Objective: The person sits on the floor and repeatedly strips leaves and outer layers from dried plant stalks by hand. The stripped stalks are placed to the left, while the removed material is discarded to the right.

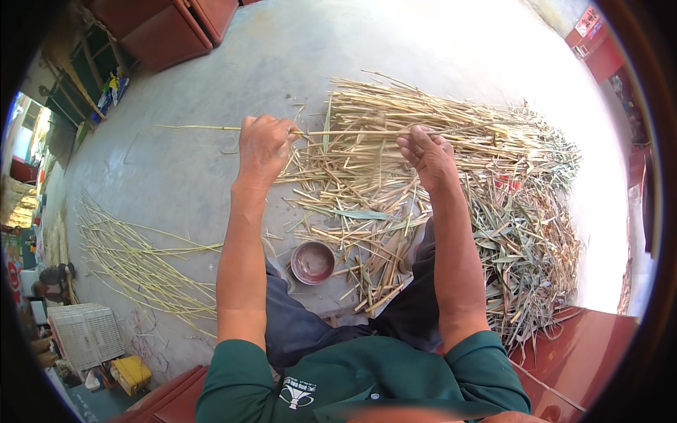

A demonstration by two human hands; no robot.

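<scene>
A long, thin dry reed stalk (pixel 352 132) is stretched level between my two hands. My left hand (pixel 266 144) is closed around it, and the stalk's thin end sticks out to the left past the fist. With fingers pinched, my right hand (pixel 429 156) grips the same stalk farther right. Behind and below it lies a big heap of straw-coloured reed stalks (pixel 416 106) on the floor. Short cut pieces and dry leaves (pixel 522 240) are piled beside my right forearm. Between my feet stands a small reddish-brown bowl (pixel 312 262).
At the left, a loose spread of thin greenish-yellow stalks (pixel 141 261) lies on the grey concrete floor (pixel 190 99). A white plastic basket (pixel 86 335) and a yellow box (pixel 131 374) stand at the lower left. Red-brown furniture (pixel 166 35) is at the far left.
</scene>
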